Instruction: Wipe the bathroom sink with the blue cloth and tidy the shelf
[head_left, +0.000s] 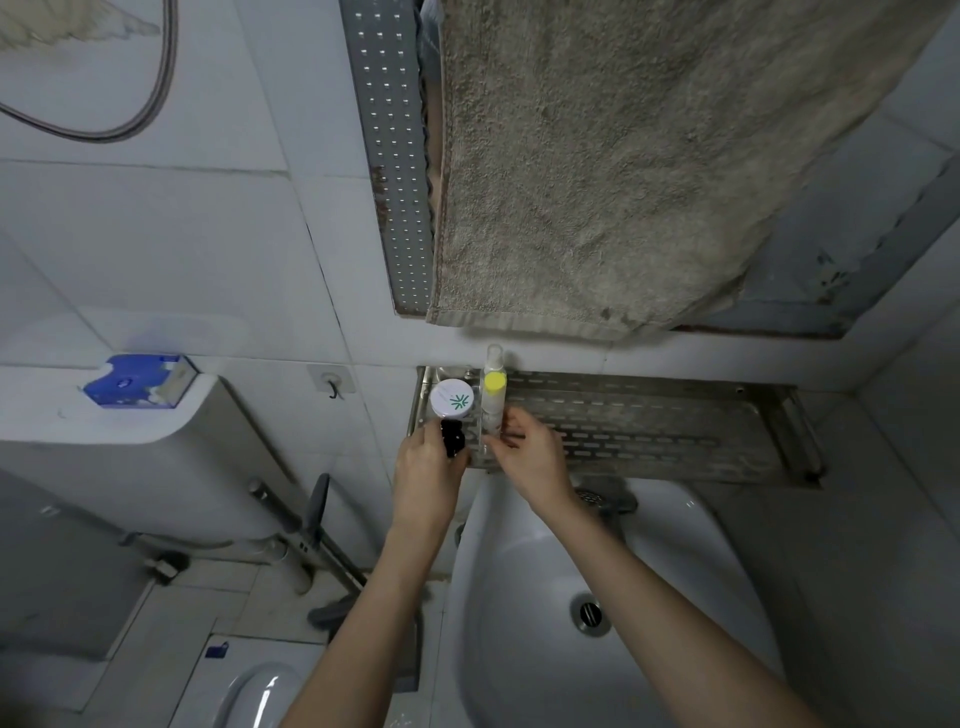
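Observation:
A perforated metal shelf (649, 431) hangs on the wall above the white sink (545, 587). At its left end stand a white-lidded jar with a green mark (452, 404), a bottle with a yellow cap (493, 400) and a clear-capped bottle (493, 358) behind it. My left hand (428, 467) grips a small black object (452, 437) at the shelf's front left corner. My right hand (530, 452) has its fingers on the lower part of the yellow-capped bottle. The blue cloth is not in sight.
A beige towel (623, 156) hangs over an upper perforated shelf (389, 156), low above the bottles. A toilet tank (130, 415) with a blue tissue pack (140, 382) stands left. A wall hook (332, 387), a shower hose (156, 78) and the sink drain (589, 613) are visible.

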